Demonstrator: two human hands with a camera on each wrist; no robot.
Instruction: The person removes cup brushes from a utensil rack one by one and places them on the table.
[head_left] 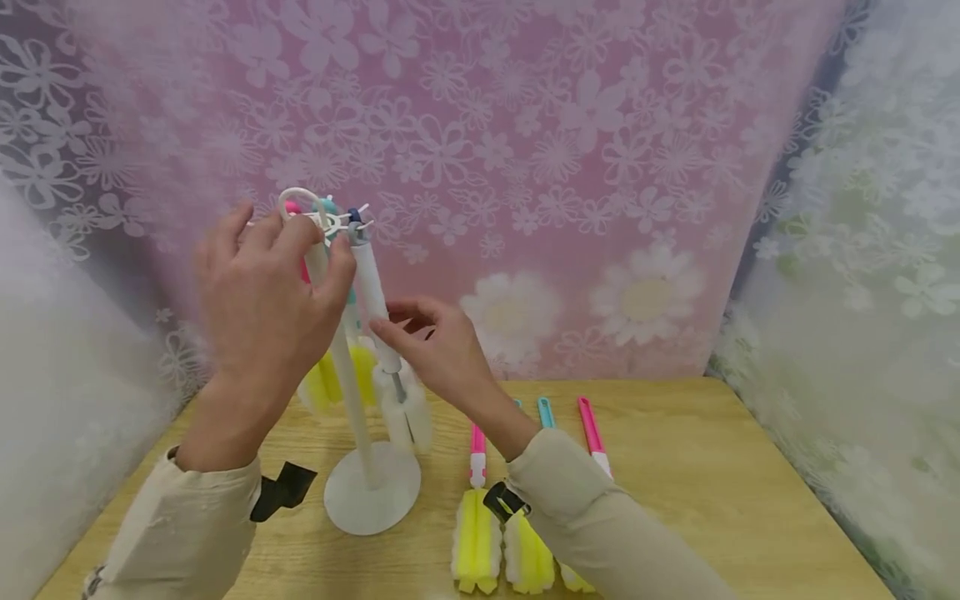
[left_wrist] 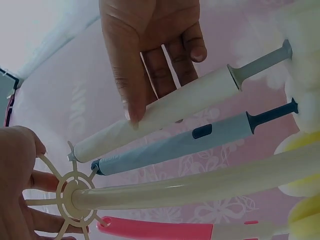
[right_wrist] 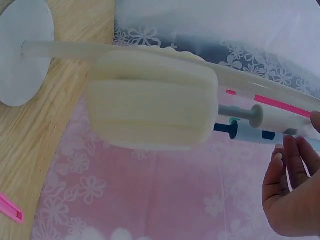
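A white stand point(head_left: 343, 367) with a round base and a ring of hooks on top stands on the table. My left hand point(head_left: 262, 292) holds that hook ring, its thumb and fingers around the spokes in the left wrist view. My right hand point(head_left: 453, 358) pinches the white handle of a sponge brush point(head_left: 372, 283) between thumb and fingers; the handle's top end is at a hook. Its pale sponge head point(right_wrist: 155, 110) hangs beside the pole. A blue-handled brush point(left_wrist: 175, 147) and a pink-handled brush point(left_wrist: 155, 228) also hang from the ring.
On the wooden table point(head_left: 675, 475) several sponge brushes lie side by side, including a pink-handled brush point(head_left: 477, 454) with a yellow head, partly under my right forearm. A flowered pink curtain point(head_left: 562, 167) closes the back, with pale curtains at both sides.
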